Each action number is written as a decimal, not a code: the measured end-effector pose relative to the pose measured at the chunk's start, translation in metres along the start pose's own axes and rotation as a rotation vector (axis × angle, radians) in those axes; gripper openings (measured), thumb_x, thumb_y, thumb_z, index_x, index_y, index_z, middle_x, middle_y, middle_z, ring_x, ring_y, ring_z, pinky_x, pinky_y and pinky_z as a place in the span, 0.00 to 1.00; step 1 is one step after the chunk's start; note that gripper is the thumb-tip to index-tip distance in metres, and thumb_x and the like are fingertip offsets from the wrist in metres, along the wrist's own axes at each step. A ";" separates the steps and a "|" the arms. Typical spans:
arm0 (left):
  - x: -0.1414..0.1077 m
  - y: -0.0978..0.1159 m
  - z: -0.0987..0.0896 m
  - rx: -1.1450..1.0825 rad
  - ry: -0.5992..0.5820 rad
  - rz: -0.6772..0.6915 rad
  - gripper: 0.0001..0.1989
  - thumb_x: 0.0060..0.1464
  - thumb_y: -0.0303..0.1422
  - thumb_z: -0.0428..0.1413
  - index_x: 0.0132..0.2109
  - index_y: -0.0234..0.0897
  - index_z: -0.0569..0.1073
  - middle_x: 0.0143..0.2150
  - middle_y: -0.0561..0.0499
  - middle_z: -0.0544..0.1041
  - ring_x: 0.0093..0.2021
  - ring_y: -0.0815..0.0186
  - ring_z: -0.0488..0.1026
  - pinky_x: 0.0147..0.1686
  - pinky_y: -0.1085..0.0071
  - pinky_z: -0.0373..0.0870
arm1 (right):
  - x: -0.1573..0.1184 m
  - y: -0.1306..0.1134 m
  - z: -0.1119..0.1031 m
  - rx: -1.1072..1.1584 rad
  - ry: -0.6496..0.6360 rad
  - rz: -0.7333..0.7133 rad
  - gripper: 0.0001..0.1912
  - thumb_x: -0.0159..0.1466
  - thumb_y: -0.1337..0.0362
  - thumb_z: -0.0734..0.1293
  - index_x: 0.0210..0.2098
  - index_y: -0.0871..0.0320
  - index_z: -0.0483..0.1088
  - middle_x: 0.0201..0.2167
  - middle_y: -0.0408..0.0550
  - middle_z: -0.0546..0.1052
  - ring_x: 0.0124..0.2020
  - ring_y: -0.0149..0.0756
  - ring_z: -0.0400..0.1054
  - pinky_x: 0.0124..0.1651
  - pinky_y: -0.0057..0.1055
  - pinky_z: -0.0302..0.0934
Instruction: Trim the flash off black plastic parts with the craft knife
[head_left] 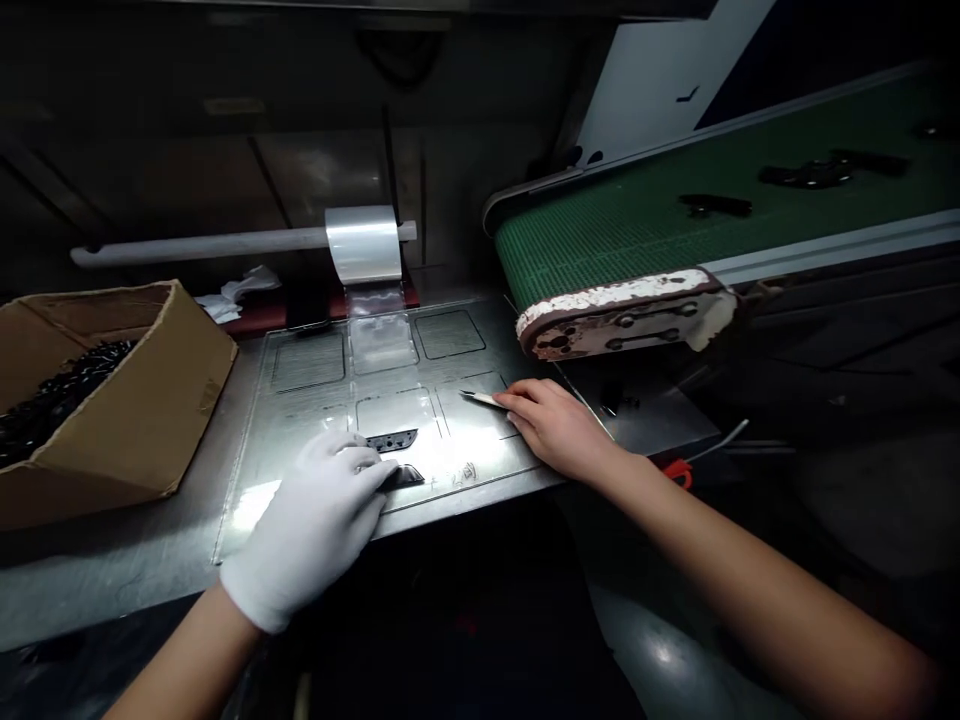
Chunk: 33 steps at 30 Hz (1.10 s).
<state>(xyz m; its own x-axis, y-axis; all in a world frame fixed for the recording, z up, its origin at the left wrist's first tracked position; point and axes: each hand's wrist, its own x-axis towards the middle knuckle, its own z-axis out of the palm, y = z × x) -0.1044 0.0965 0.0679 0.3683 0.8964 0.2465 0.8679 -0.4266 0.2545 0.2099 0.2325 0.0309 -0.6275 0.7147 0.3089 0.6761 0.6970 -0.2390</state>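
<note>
My left hand [322,515], in a white glove, has its fingers closed on a small glossy black part [406,475] near the front edge of the metal plate [300,440]. Just behind it, a second black part [397,440] with small holes lies by the gloved fingers, which hide its left end. My bare right hand [551,420] grips a thin white knife [484,399] between thumb and fingers, its dark tip pointing left over the plate.
A cardboard box [202,370] of black parts stands at the left. A roll of clear film [364,245] hangs on a white rod [225,245] behind the plate. The green conveyor [615,230] carries black parts [716,205] at the right. Red-handled scissors [677,472] lie beyond my right wrist.
</note>
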 end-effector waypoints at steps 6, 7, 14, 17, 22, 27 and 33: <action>0.007 0.015 0.008 0.126 -0.061 -0.035 0.13 0.60 0.20 0.52 0.35 0.40 0.77 0.33 0.47 0.77 0.38 0.54 0.71 0.43 0.53 0.69 | -0.023 -0.028 0.010 0.114 0.229 0.051 0.17 0.72 0.65 0.62 0.57 0.61 0.73 0.54 0.60 0.74 0.57 0.51 0.67 0.61 0.51 0.65; 0.001 0.016 0.008 0.111 -0.046 -0.042 0.13 0.59 0.19 0.52 0.34 0.41 0.77 0.32 0.48 0.76 0.38 0.55 0.71 0.44 0.53 0.70 | -0.033 -0.038 0.010 0.178 0.290 0.079 0.16 0.72 0.66 0.62 0.57 0.59 0.73 0.53 0.59 0.74 0.56 0.50 0.67 0.60 0.51 0.65; -0.082 0.039 0.024 -0.146 0.419 -0.260 0.19 0.60 0.16 0.52 0.46 0.45 0.77 0.47 0.47 0.78 0.57 0.52 0.71 0.64 0.40 0.63 | -0.093 -0.147 0.046 1.092 -0.108 0.310 0.12 0.75 0.57 0.62 0.52 0.51 0.74 0.46 0.50 0.78 0.45 0.40 0.74 0.48 0.37 0.70; -0.105 0.054 0.036 -0.108 0.449 -0.360 0.21 0.60 0.17 0.54 0.50 0.49 0.77 0.60 0.45 0.73 0.67 0.47 0.63 0.66 0.34 0.58 | -0.089 -0.189 0.072 1.535 -0.403 0.472 0.22 0.72 0.44 0.64 0.51 0.56 0.73 0.41 0.50 0.79 0.36 0.35 0.74 0.33 0.30 0.67; -0.135 0.065 0.059 -0.194 0.597 -0.585 0.22 0.62 0.23 0.57 0.57 0.55 0.75 0.71 0.46 0.62 0.71 0.45 0.59 0.67 0.34 0.59 | -0.065 -0.220 0.089 1.702 -0.523 0.659 0.26 0.60 0.43 0.75 0.40 0.58 0.68 0.26 0.38 0.71 0.25 0.28 0.67 0.25 0.23 0.59; -0.171 0.072 0.074 -0.856 0.523 -1.133 0.18 0.62 0.42 0.60 0.57 0.46 0.75 0.52 0.44 0.81 0.52 0.50 0.79 0.54 0.48 0.78 | -0.051 -0.226 0.083 1.301 -0.587 0.342 0.13 0.66 0.52 0.72 0.37 0.56 0.74 0.30 0.42 0.75 0.31 0.30 0.69 0.35 0.26 0.64; -0.237 0.009 0.052 -0.831 0.635 -1.443 0.15 0.61 0.45 0.61 0.34 0.38 0.77 0.29 0.52 0.78 0.33 0.61 0.79 0.35 0.65 0.78 | -0.064 -0.219 0.130 0.925 -0.637 0.133 0.17 0.69 0.47 0.65 0.49 0.46 0.79 0.41 0.46 0.85 0.40 0.42 0.81 0.43 0.30 0.76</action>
<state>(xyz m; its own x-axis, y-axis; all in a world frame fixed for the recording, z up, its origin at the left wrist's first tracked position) -0.1668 -0.1131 -0.0367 -0.8058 0.4842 -0.3410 -0.0998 0.4566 0.8841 0.0520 0.0414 -0.0559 -0.8335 0.5014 -0.2321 0.3727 0.2001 -0.9061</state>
